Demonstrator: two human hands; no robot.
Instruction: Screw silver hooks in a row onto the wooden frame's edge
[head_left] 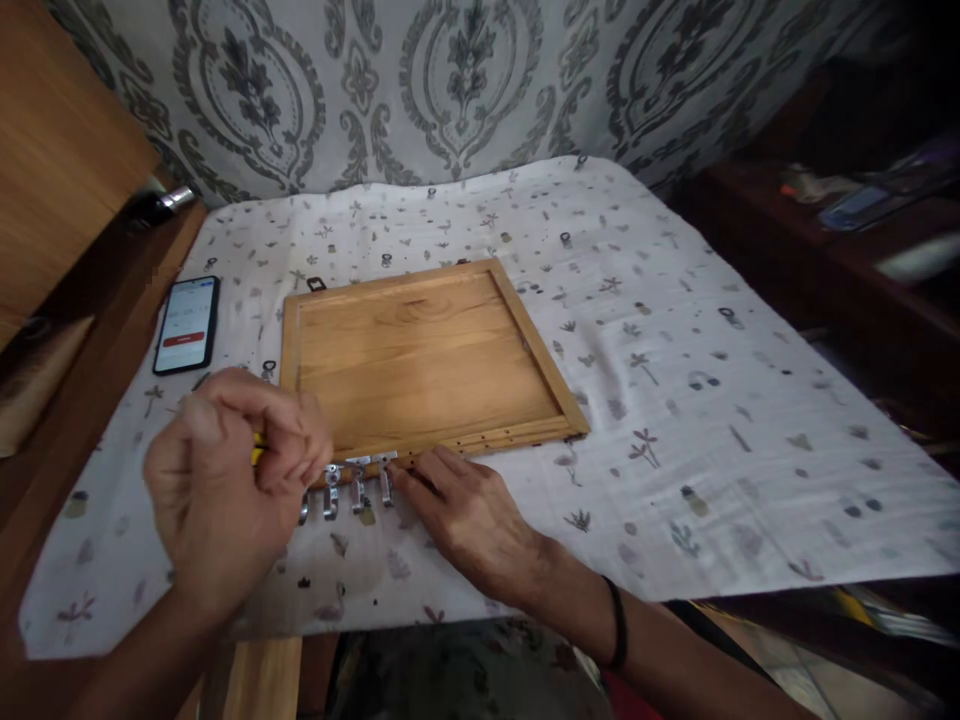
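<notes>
My left hand (232, 470) is closed around a screwdriver with a yellow handle (259, 449), mostly hidden by the fingers. Its thin shaft points right, toward the metal hooks. A framed wooden board (420, 360) lies flat, with small dark holes along its near edge. Several silver hooks (358, 487) sit in a row at the left part of that edge, hanging over it. My right hand (472, 515) rests at the near edge, its fingertips pinched against the rightmost hook (386, 480). The leftmost hook is partly hidden behind my left hand.
A phone (187, 325) with a lit screen lies left of the board on the white printed cloth (675, 420). Behind hangs a grey patterned curtain (465, 90). Wooden furniture (67, 130) stands at the left; a dark shelf (810, 220) with items is at the right.
</notes>
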